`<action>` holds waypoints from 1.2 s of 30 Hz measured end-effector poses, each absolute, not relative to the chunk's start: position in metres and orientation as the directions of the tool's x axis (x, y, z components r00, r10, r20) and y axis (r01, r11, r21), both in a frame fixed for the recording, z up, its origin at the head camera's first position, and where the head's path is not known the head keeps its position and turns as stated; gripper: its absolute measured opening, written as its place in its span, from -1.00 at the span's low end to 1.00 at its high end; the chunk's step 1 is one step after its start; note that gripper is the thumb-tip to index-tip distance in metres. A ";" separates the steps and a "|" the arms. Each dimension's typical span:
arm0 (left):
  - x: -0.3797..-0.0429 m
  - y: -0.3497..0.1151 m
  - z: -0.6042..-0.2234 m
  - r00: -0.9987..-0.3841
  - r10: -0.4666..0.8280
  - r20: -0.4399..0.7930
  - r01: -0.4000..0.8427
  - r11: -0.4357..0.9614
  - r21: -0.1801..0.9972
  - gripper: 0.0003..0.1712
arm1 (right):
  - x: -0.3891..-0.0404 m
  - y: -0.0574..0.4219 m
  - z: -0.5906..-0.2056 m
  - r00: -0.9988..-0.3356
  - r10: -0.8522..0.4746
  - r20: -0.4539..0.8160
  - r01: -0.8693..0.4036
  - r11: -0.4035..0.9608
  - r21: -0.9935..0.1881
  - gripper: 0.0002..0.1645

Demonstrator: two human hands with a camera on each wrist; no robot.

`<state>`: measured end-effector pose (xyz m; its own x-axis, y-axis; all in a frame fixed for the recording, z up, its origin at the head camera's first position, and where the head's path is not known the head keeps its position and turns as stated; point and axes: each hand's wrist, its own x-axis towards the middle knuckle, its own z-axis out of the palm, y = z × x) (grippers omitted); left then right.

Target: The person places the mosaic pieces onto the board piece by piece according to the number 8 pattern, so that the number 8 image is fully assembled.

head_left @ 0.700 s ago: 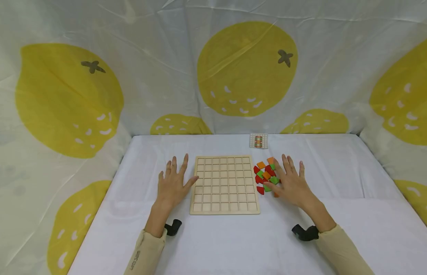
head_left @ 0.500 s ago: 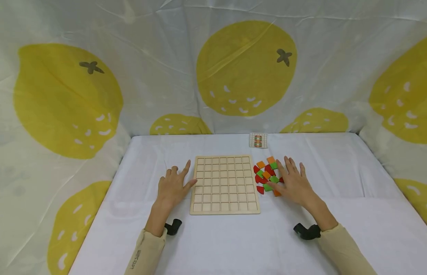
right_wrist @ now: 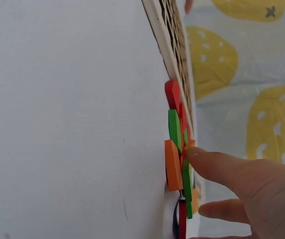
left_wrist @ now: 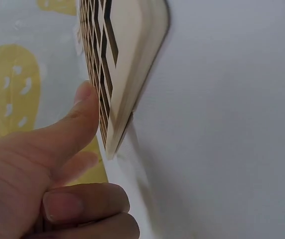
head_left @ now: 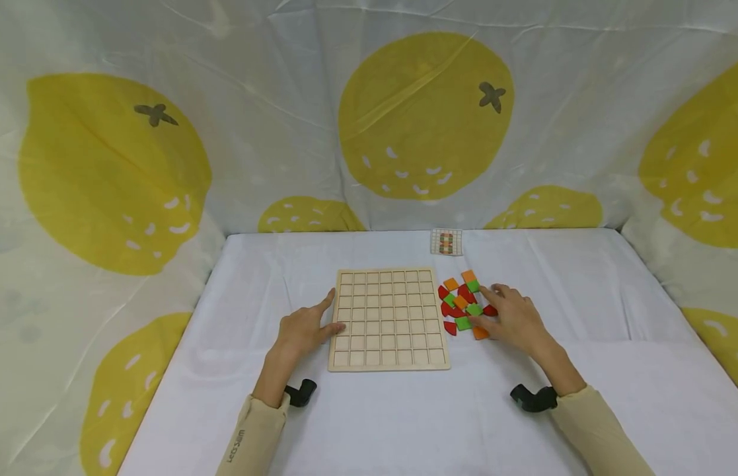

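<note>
A square wooden grid board (head_left: 386, 322) lies on the white table, its cells bare. My left hand (head_left: 300, 330) is at its left edge: the thumb (left_wrist: 85, 107) lies over the grid, the index finger points along the edge, and the other fingers curl under the palm. Right of the board is a loose pile of flat red, green and orange wooden pieces, such as a green square (head_left: 474, 309). Over the pile's right side, my right hand (head_left: 514, 324) reaches with thumb and index finger apart. In the right wrist view, its thumb (right_wrist: 214, 164) overlaps the pieces.
A small pattern card (head_left: 446, 242) with a coloured grid lies behind the pile, near the table's back edge. White cloth with yellow lemons (head_left: 428, 119) hangs behind the table. Each wrist carries a black camera mount (head_left: 534, 399).
My left hand has drawn its outer fingers in and brought thumb and index to the board's edge. My right hand has shifted slightly right, its fingers bending toward the pieces.
</note>
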<state>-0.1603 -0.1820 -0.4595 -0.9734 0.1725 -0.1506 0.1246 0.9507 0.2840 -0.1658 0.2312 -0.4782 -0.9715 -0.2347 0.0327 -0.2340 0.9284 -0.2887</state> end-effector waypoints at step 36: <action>-0.160 -0.181 -0.465 -0.964 0.192 -0.185 0.119 0.931 0.344 -0.11 | -0.191 0.232 -0.497 -0.984 -0.118 0.136 -0.176 0.803 -0.569 -0.66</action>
